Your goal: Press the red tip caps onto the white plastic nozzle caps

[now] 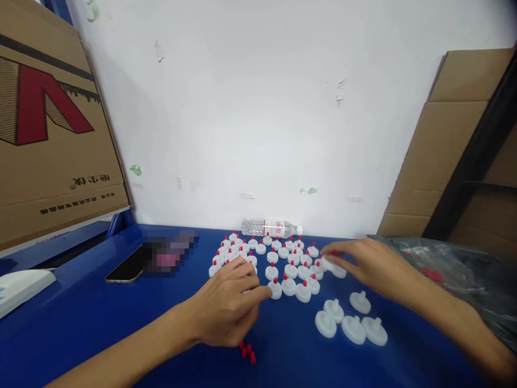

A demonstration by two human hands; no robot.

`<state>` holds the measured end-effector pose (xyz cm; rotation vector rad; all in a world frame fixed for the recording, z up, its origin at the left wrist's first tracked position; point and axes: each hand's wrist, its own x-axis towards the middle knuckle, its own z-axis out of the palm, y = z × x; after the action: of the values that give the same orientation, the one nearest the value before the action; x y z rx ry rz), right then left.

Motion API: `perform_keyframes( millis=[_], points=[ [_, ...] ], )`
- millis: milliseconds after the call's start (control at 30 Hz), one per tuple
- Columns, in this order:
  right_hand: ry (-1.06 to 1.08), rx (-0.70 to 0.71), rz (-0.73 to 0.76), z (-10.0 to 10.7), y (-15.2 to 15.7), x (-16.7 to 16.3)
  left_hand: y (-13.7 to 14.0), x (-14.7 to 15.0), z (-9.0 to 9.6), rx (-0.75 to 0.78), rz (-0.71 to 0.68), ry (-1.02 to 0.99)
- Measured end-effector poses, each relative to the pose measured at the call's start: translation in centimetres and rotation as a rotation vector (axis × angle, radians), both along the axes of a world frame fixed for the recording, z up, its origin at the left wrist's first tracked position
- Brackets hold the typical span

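Observation:
My left hand (232,302) is closed with curled fingers, above several small loose red caps (247,353). Whatever its fingertips hold, if anything, is hidden. The forefinger reaches toward a white round lid with a red tip (276,289). At the right of the group, my right hand (363,261) has its fingers closed about a white round lid (336,268); a bit of red shows at the fingers. In front of that hand lie several white lids with bare spouts (354,328). Many red-tipped white lids (304,291) stand upright in loose rows between the hands.
A clear plastic bottle (272,227) lies on its side against the white wall. On the blue table (161,323) at left are a phone (125,265) and a white object (24,288). A plastic bag (448,275) lies at right. Cardboard (52,161) stands left.

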<state>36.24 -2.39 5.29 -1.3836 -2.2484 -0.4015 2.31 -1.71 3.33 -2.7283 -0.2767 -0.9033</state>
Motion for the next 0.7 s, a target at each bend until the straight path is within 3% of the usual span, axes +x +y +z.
perform_keyframes(
  millis=[167, 233, 400, 600, 700],
  points=[
    [-0.052, 0.120, 0.171, -0.2, -0.7, -2.9, -0.1, 0.2, 0.1, 0.005, 0.008, -0.095],
    [-0.037, 0.242, 0.301, -0.7, -1.4, -4.5, -0.3, 0.3, 0.1, -0.010, 0.015, -0.127],
    [-0.078, 0.374, 0.448, -2.4, -3.3, -8.5, -1.2, 0.9, -0.3, -0.012, 0.036, -0.187],
    [-0.028, 0.477, 0.549, -2.9, -5.1, -11.4, -2.1, 1.6, -1.1, -0.002, -0.035, -0.105],
    [-0.034, 0.446, 0.530, -3.0, -5.1, -11.3, -2.2, 1.8, -1.2, 0.023, -0.016, -0.101]
  ],
)
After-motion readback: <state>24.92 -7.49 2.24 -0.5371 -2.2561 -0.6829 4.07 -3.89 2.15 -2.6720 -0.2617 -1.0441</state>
